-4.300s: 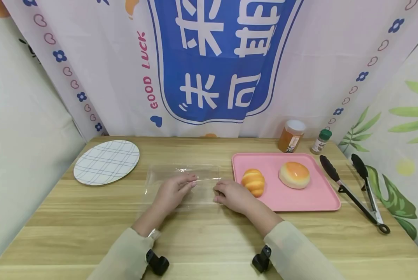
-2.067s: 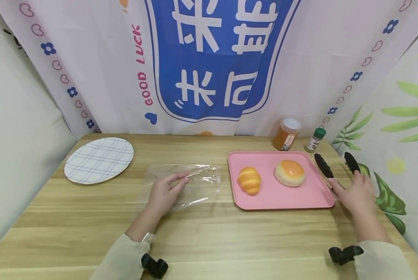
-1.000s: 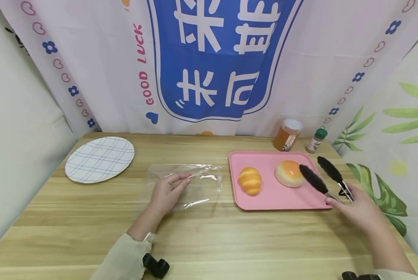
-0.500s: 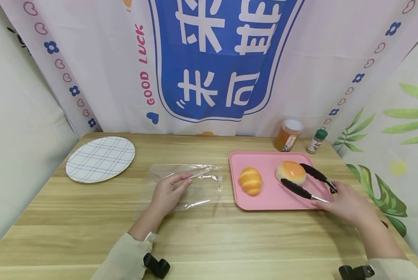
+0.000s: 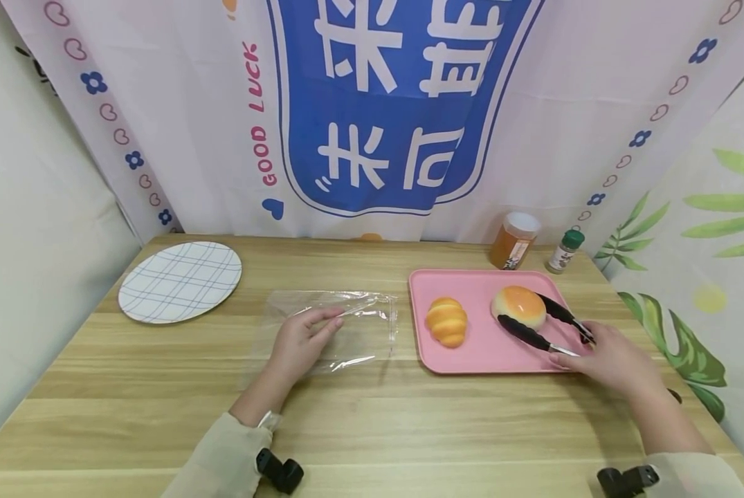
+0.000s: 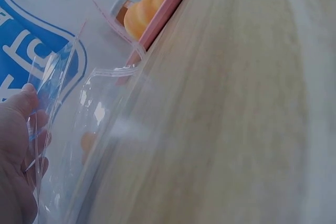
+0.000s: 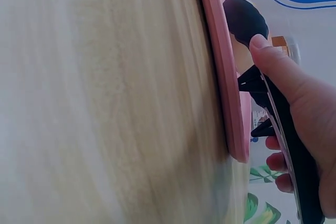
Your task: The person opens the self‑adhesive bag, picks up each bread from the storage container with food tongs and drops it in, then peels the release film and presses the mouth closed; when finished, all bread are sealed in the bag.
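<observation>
My left hand pinches the upper layer of a clear plastic bag lying on the table; in the left wrist view the bag's mouth gapes toward the tray. My right hand grips a pair of tongs with black tips. Those tips stand on either side of a round bun on the pink tray; whether both touch it I cannot tell. A croissant-shaped bread lies on the tray's left part. In the right wrist view the tongs' handle runs along my palm.
A checked oval plate lies at the table's back left. Behind the tray stand an amber jar with a white lid and a small green-capped shaker. A printed cloth hangs along the back edge.
My right hand has left the bag, picked the tongs up from the table's right side and brought their tips around the bun. My left hand has stayed at the bag, whose upper layer is lifted.
</observation>
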Motion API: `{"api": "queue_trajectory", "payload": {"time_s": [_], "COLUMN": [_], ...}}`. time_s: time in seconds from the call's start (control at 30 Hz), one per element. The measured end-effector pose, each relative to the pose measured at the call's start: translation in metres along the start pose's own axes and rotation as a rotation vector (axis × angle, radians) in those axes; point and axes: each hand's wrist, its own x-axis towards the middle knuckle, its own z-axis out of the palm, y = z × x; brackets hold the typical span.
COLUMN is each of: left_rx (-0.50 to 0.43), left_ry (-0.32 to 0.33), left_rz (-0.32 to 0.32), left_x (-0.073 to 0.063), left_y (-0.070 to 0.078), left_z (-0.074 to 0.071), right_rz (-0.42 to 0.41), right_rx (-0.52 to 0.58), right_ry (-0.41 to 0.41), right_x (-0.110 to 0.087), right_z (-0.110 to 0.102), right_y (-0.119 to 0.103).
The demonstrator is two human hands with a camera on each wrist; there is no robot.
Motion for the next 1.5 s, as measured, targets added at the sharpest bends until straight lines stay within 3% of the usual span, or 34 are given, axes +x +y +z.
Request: {"api": "queue_trajectory", "payload": {"time_s": [0.17,0.3,0.53,0.77,0.97,1.17,1.5], "left_rx": [0.010,0.037,0.039,0.044,0.050,0.063,0.060], "left_ry": [-0.007,-0.010,-0.035,-0.053,-0.051,-0.046,-0.060], "left_rz": [0.031,0.060,0.066,0.058,0.049,0.058,0.077], "left_x": [0.001,0.000,-0.004,-0.008,-0.010,-0.011,-0.012], "left_y": [-0.001,-0.001,0.002,0.004,0.006,0.008,0.013], "left_z": [0.001,0.002,0.004,0.006,0.007,0.007,0.007], "right_rz": [-0.011,-0.058,-0.255,-0.435,-0.458,-0.457,-0.563], "right_rx": [0.011,0.032,0.005,-0.127,-0.208,-0.207,-0.176], "right_ry": [0.009,0.010,0.056,0.053,-0.011,-0.055,-0.013], "right_x": [-0.006,-0.011,-0.016,-0.007,-0.002,0.005,0.018], "right_z": [-0.003,-0.011,-0.023,-0.018,-0.015,-0.003,0.028], "right_y": [-0.009,-0.032,-0.085,-0.134,-0.164,-0.183,-0.211]}}
